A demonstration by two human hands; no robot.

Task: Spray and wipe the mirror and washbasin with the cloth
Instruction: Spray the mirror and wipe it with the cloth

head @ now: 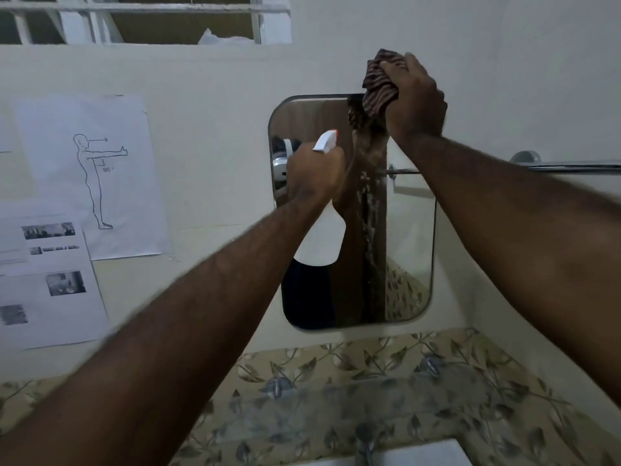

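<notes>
A rounded rectangular mirror (410, 250) hangs on the pale wall above the washbasin (426, 454), whose white rim shows at the bottom edge. My right hand (415, 99) grips a bunched striped brown cloth (381, 84) against the mirror's top right corner. My left hand (314, 174) holds a white spray bottle (324, 237) upright in front of the mirror's left half, its nozzle (325, 141) pointing up and right. Wet streaks run down the glass in the middle.
A tap (368, 442) stands behind the basin, in front of leaf-patterned tiles (453, 364). A chrome towel rail (571, 166) is fixed to the right wall. Printed sheets (90, 176) are stuck to the wall on the left. A barred window (144, 18) is above.
</notes>
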